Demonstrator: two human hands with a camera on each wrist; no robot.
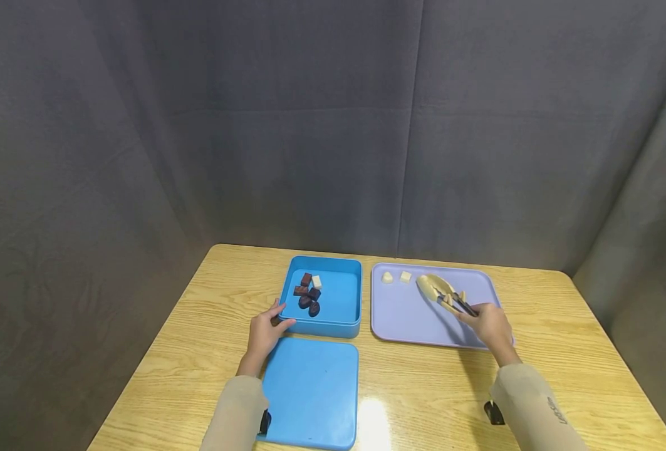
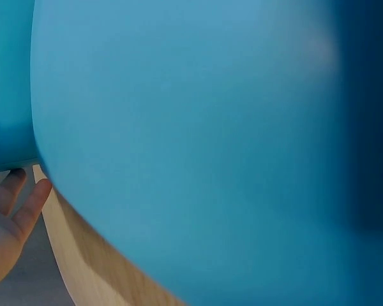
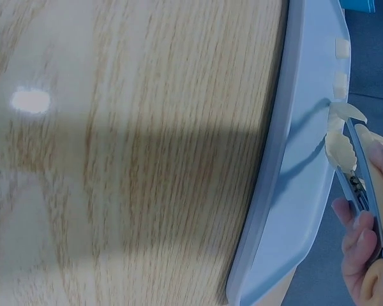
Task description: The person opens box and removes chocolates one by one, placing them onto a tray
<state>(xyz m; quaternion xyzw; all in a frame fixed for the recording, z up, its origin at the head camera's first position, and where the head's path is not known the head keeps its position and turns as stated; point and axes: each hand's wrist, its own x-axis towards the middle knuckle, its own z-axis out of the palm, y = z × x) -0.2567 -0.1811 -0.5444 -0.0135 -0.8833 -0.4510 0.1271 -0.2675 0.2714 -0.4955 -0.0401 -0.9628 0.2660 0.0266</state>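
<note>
My right hand [image 1: 492, 324] grips a pair of tongs [image 3: 365, 172] with cream scalloped heads and dark-and-beige handles. The tongs' heads [image 1: 435, 287] stand apart over a lilac tray [image 1: 406, 319]. On the tray's far left lie a rounded white chocolate [image 1: 387, 277] and a square white chocolate [image 1: 405, 277]. My left hand [image 1: 264, 329] touches the near left corner of a blue box [image 1: 338, 329], thumb along its front and fingers at its left side. Inside the box are several dark chocolates [image 1: 305, 302] and a white chocolate [image 1: 317, 282], grouped on the left.
A flat blue lid [image 1: 312, 391] lies on the wooden table [image 1: 417, 394] in front of the box, under my left forearm. The tray sits just right of the box. Dark grey curtain [image 1: 310, 156] hangs behind the table and along both sides.
</note>
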